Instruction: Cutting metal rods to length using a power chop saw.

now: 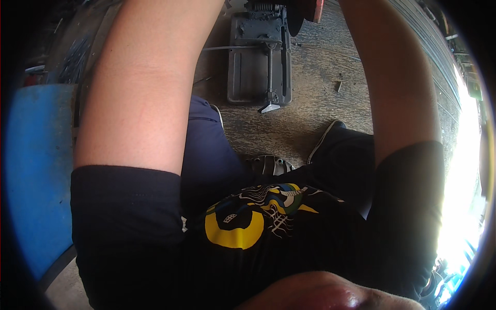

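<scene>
Black printed shirt (248,227) fills the view nearest you, at six o'clock. Your left arm (150,88) rises past eleven o'clock and your right arm (392,88) past one, both hands out of frame, so their grip cannot be told. Between them at twelve, the dark metal chop saw (260,57) holds a thin rod (232,48), seemingly uncut.

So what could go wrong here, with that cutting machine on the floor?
The hands are out of view past the top edge, so their distance from the chop saw's disc cannot be checked. Both forearms are bare, and sparks could reach them. The feet, in open sandals, rest close to the machine's base.
</scene>
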Demonstrator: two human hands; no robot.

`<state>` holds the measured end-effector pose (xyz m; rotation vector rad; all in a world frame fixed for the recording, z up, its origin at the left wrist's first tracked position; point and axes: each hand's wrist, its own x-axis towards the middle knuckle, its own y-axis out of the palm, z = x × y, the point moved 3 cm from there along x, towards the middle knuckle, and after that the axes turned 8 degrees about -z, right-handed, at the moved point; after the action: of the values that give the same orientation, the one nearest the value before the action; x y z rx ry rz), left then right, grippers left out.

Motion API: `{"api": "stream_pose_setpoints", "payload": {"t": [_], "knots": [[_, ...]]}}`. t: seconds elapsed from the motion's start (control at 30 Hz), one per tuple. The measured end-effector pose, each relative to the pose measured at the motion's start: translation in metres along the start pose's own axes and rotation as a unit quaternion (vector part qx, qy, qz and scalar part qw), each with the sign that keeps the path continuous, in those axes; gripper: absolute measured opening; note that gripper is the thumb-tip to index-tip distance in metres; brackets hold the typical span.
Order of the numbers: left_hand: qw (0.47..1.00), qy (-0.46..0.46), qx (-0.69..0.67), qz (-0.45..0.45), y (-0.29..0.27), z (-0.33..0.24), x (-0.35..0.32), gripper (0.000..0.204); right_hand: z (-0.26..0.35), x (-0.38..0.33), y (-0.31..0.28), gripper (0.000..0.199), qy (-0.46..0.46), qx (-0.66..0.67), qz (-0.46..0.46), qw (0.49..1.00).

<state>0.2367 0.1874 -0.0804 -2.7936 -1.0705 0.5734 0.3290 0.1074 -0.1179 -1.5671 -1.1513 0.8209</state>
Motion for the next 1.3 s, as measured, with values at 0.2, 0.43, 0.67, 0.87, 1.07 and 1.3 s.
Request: {"api": "stream_pose_setpoints", "payload": {"t": [0.2,0.43,0.67,0.87,1.07,1.3], "knots": [[1.0,0.022,-0.003,-0.022,0.0,0.001,0.0,0.025,-0.011,-0.006,0.003,0.029,0.095,0.268,-0.002,0.959],[0.995,0.065,-0.009,-0.072,0.008,0.004,-0.002,0.033,-0.039,-0.055,-0.002,0.031,0.177,0.536,0.016,0.825],[0.948,0.189,0.023,-0.255,-0.01,0.022,-0.044,0.042,-0.019,-0.174,-0.042,0.033,0.108,0.386,0.065,0.914],[0.921,0.076,-0.04,-0.38,-0.019,0.129,-0.105,0.05,0.095,-0.313,-0.016,0.043,-0.285,0.351,0.355,0.818],[0.865,-0.031,0.116,-0.487,0.055,0.295,-0.177,0.048,0.202,-0.342,0.148,0.053,-0.246,0.229,0.568,0.751],[0.905,-0.125,0.402,-0.056,0.115,0.432,-0.201,0.05,0.188,-0.357,0.309,0.064,0.223,0.567,0.44,0.66]]}}
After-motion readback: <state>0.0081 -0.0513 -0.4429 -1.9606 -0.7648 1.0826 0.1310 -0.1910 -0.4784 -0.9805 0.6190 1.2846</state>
